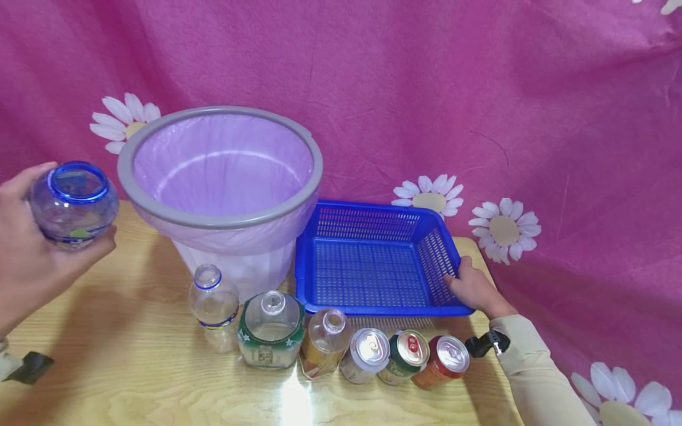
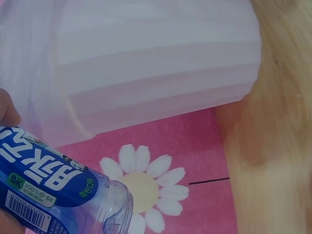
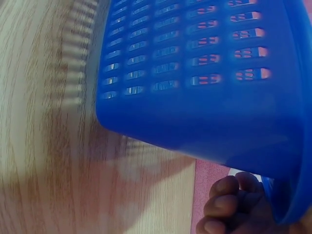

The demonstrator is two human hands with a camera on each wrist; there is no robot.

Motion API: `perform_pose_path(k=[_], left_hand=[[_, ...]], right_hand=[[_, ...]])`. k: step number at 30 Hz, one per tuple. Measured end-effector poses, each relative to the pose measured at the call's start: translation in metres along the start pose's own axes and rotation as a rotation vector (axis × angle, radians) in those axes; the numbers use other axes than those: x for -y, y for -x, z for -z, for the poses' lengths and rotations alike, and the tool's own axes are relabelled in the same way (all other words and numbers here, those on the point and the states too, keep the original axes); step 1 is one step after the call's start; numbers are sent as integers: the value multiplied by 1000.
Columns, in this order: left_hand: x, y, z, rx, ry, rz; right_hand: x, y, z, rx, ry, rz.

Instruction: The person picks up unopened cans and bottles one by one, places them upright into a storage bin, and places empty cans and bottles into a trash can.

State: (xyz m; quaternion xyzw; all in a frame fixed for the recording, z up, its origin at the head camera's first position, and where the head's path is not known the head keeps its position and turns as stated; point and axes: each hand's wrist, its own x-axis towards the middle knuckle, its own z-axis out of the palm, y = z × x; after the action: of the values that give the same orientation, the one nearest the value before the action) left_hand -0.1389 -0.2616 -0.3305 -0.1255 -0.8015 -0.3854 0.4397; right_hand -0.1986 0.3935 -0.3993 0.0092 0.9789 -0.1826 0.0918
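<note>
My left hand [image 1: 37, 236] grips a clear plastic bottle [image 1: 80, 207] left of the purple-lined bin, above the table. In the left wrist view the bottle's blue label [image 2: 44, 178] shows white lettering and a barcode. At the right, my right hand [image 1: 474, 287] holds the rim of a blue plastic basket [image 1: 367, 272] near its front right corner. Nothing lies inside the basket. In the right wrist view the curled fingers [image 3: 224, 204] are below the rim, outside the slotted wall.
A grey-rimmed bin [image 1: 218, 225] stands beside the basket. Along the front are a clear bottle [image 1: 215, 307], a green-labelled bottle [image 1: 272, 331], a yellow-labelled bottle [image 1: 325, 343], a silver can [image 1: 367, 355], a green can [image 1: 405, 355] and a red can [image 1: 442, 361]. A pink flowered cloth [image 1: 362, 89] hangs behind.
</note>
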Motion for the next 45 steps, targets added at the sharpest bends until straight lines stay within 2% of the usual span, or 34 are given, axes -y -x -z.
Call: perform_pose_path(k=[6,19,24,31,37,45], left_hand=[[1,-9,4,21,59,10],[-1,-34,8,51,63,34],[-12,-47,6,71,37,-30],[-25,-63,0,85,-107,-147],[-33,-74,-5,86,-96,-198],[-46,-89,-8,139,-118,-253]], right_hand=[[1,1,0,-14,11,11],[1,0,-1,-55,37,38],[2,-1,-1,-93,57,57],[2,0,-2,-80,40,32],[0,-1,-2,-70,23,26],[0,-1,-4,-89,22,41]])
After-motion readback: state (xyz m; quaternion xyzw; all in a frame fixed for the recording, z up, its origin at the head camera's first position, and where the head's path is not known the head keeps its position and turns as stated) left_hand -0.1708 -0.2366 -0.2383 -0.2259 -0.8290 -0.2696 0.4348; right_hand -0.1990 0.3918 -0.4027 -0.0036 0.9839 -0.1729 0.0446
